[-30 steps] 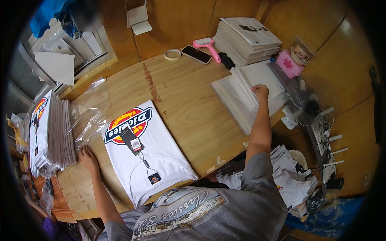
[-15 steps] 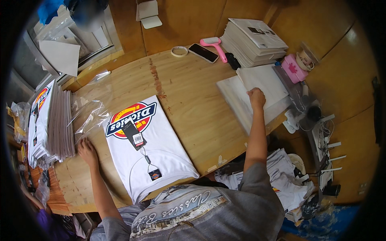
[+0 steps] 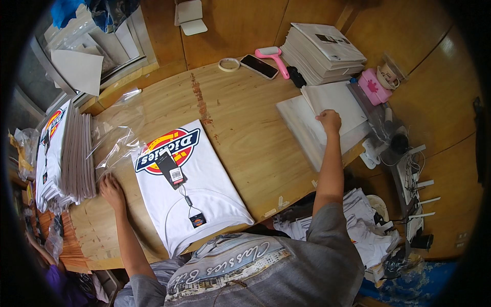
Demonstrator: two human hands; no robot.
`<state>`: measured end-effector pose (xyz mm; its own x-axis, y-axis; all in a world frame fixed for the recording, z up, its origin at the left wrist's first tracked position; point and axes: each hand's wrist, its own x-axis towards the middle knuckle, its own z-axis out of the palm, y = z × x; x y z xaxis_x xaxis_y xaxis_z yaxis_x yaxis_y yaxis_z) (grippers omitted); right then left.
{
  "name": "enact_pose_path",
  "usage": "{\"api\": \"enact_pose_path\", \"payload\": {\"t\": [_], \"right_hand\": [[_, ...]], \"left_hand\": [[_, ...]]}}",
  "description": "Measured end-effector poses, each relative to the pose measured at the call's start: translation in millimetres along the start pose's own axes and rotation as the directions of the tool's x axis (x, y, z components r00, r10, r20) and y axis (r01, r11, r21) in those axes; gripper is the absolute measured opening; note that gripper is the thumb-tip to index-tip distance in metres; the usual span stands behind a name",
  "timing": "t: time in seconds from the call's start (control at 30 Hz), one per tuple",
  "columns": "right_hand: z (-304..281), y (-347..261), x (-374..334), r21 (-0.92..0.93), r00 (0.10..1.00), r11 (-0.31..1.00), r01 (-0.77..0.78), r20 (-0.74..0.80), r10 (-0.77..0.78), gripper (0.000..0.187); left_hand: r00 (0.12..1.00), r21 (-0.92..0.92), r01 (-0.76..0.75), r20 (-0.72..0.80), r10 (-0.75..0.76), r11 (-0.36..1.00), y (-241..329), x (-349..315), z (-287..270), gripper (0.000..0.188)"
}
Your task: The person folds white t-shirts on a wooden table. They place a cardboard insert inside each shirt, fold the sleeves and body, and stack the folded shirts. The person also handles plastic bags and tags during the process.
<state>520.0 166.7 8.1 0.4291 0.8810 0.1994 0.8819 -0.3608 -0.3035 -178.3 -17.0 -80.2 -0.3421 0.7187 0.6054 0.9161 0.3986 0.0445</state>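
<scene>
On the wooden table (image 3: 240, 128) lies a folded white T-shirt (image 3: 202, 192) with a printed logo. A black hang tag (image 3: 170, 168) rests on it, tied by a cord to a small black label near the collar. My left hand (image 3: 111, 193) lies on the table between this shirt and a stack of folded white shirts (image 3: 76, 158), fingers stretched out beside a clear plastic bag (image 3: 120, 146). Over at the right, my right hand (image 3: 330, 122) is closed, pinching the near-left edge of a white sheet (image 3: 340, 102) on a pile of clear bags (image 3: 294, 123).
Along the back are a tape roll (image 3: 228, 64), a phone (image 3: 259, 67), a pink lint roller (image 3: 276, 59) and a tall stack of packed items (image 3: 322, 51). A pink box (image 3: 374, 87) and cup stand at right. White shirts (image 3: 368, 225) are heaped below the table's right side.
My right hand has shifted slightly to the right along the white sheet. My left hand has hardly moved, and the folded shirt stays in place.
</scene>
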Motion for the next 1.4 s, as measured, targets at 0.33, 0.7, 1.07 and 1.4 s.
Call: {"api": "enact_pose_path", "payload": {"t": [0.33, 0.7, 1.07, 1.4], "right_hand": [[-8, 0, -1, 0.081, 0.999, 0.996, -0.029, 0.046, 0.026, 0.019], [-11, 8, 0, 0.22, 0.999, 0.975, -0.017, 0.04, 0.009, 0.017], [37, -69, -175, 0.678, 0.728, 0.728, 0.099, 0.449, -0.518, 0.028], [8, -128, -271, 0.289, 0.028, 0.484, -0.826, 0.878, -0.477, 0.035]], "left_hand": [[1.0, -0.014, 0.001, 0.001, -0.001, 1.0, -1, -1, -2, 0.027], [0.999, -0.055, -0.038, -0.04, 0.036, 0.998, 3, 2, -4, 0.026], [0.831, -0.315, 0.502, 0.434, -0.348, 0.806, 53, -74, -104, 0.026], [0.478, -0.222, 0.719, 0.846, -0.236, 0.659, 107, -137, -187, 0.052]]}}
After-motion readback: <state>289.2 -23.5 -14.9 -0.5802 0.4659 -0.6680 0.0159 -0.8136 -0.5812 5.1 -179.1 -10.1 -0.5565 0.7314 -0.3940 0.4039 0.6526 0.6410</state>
